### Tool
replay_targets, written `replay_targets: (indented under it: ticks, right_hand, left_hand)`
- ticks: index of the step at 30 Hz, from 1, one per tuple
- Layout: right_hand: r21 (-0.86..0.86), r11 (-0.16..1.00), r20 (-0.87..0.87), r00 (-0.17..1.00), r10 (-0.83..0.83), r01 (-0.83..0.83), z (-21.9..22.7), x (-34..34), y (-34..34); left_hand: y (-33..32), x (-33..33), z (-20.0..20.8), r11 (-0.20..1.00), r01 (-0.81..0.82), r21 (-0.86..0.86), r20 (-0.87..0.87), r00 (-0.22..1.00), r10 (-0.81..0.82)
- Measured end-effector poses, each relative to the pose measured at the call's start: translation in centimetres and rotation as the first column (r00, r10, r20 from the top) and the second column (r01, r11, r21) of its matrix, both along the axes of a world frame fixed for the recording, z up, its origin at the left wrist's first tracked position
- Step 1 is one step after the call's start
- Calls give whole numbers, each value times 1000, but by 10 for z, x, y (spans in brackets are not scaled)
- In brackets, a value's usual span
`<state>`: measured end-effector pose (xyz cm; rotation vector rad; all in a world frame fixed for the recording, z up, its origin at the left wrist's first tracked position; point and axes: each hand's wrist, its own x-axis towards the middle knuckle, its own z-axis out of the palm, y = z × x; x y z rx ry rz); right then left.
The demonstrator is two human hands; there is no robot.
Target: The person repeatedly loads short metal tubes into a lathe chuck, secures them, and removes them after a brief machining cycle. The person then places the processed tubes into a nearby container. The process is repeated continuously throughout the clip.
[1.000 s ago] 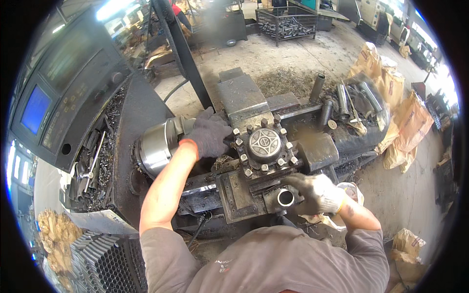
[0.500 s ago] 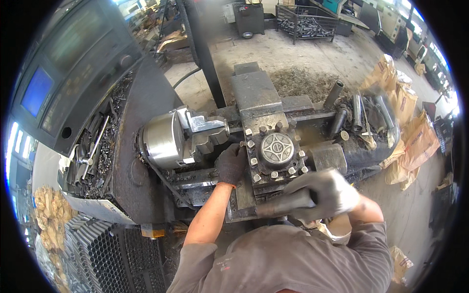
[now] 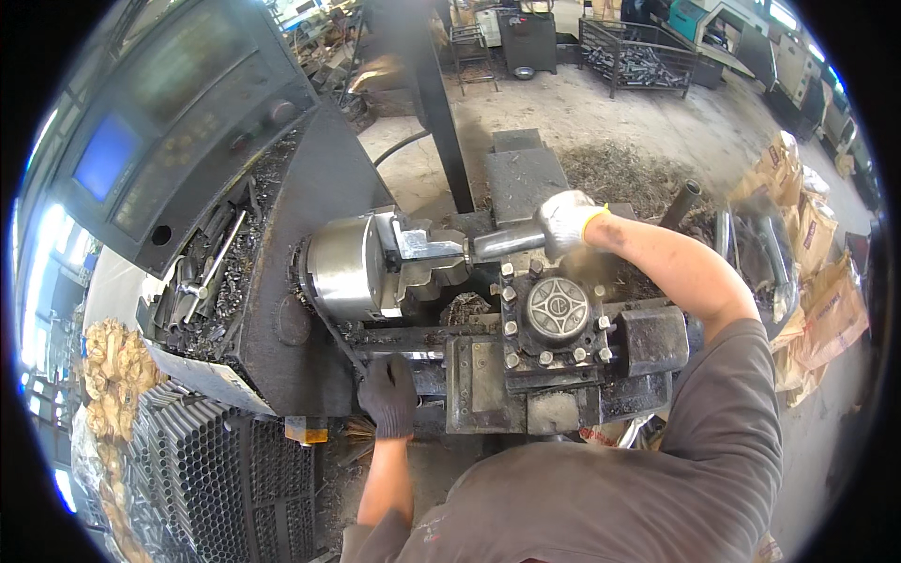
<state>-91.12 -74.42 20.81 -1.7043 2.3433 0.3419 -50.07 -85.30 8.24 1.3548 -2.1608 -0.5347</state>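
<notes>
"What does the right hand (image 3: 566,225) have?"

"A smooth metal tube (image 3: 507,242). The pale glove is wrapped around its right-hand part, though most of the fingers are hidden."

"And where does the tube sit?"

"Nearly level, beyond the tool post (image 3: 558,310), its left end right by the stepped jaws of the chuck (image 3: 343,267). Whether it touches them cannot be told."

"How about the left hand (image 3: 388,394)?"

"It is in a dark glove, low at the front of the lathe, beside the lower end of a slim dark bar (image 3: 335,333). Its fingers point away from the body; whether they close on anything, the view does not show."
</notes>
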Motion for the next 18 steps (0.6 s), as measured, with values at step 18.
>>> replay_targets:
  ticks: [18]
  right_hand:
    - [247, 969, 477, 866, -149, 31, -73, -26, -47]
  left_hand:
    - [-47, 226, -91, 602, -214, 769, -581, 158, 798]
